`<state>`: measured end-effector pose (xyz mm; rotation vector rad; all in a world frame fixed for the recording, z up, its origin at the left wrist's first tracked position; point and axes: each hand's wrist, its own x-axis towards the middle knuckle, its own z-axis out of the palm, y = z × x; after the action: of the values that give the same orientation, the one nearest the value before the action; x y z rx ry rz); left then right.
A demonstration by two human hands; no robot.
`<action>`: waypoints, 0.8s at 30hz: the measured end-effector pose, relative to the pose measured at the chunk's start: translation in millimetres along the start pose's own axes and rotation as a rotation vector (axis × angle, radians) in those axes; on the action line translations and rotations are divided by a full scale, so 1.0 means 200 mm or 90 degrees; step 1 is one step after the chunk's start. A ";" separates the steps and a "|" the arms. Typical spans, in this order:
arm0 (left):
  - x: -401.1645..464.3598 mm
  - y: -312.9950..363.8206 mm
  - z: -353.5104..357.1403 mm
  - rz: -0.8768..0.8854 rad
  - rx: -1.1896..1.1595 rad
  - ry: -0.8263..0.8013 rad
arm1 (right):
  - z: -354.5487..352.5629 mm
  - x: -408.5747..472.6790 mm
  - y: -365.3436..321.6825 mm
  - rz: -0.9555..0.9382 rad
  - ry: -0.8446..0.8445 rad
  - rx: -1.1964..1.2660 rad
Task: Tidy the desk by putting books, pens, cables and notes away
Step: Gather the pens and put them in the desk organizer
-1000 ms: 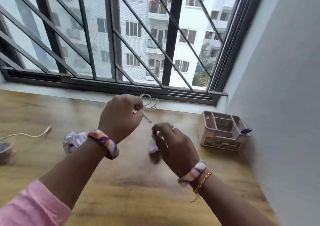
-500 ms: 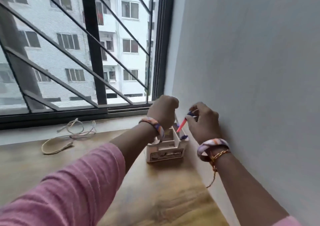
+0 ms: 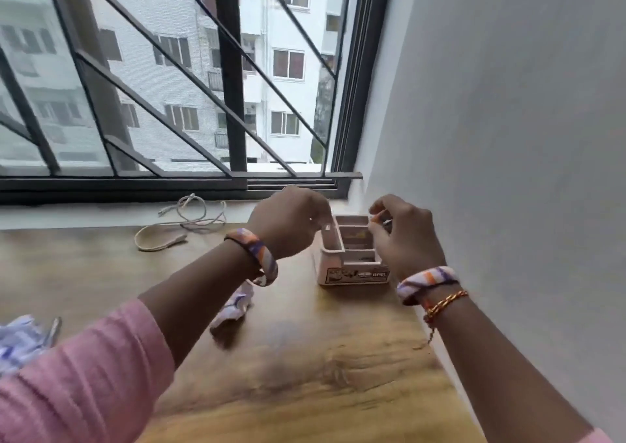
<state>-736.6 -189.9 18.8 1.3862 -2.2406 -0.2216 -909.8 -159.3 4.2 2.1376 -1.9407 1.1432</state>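
Head view. Both hands remain over the pink organiser (image 3: 352, 266), which stands at the desk's right edge against the wall, near the far right corner. The red pen seen half a second ago between the hands is no longer clearly visible. The right hand (image 3: 404, 236) has its fingers curled in a pinch on a small item with an orange tip; whether this is the pen cannot be told. The left hand (image 3: 288, 220) is curled at the organiser's left rim; its contents cannot be told.

Judgement: pen stowing is under way, not confirmed complete.

Outstanding on the wooden desk (image 3: 305, 375): a cable (image 3: 183, 225) at the far edge below the window (image 3: 169, 86), one crumpled note (image 3: 233, 307) mid-desk, and more paper (image 3: 23, 341) at the left edge.
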 end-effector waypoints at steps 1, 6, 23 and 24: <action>-0.08 -0.07 -0.05 -0.027 -0.018 -0.002 | 0.03 -0.02 -0.05 -0.019 -0.016 0.013; -0.51 -0.41 -0.30 -0.193 0.010 0.020 | 0.21 -0.13 -0.33 -0.123 -0.137 0.076; -1.33 -0.81 -0.21 -0.707 -0.075 0.026 | 0.84 -0.76 -1.02 -0.739 -0.513 0.084; -1.33 -0.82 -0.19 -0.723 -0.073 0.050 | 0.86 -0.79 -1.03 -0.765 -0.519 0.091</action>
<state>-491.0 -31.2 -96.6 2.3724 -1.1160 -0.6261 -639.2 -63.8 -114.6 3.2536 -0.2322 0.1601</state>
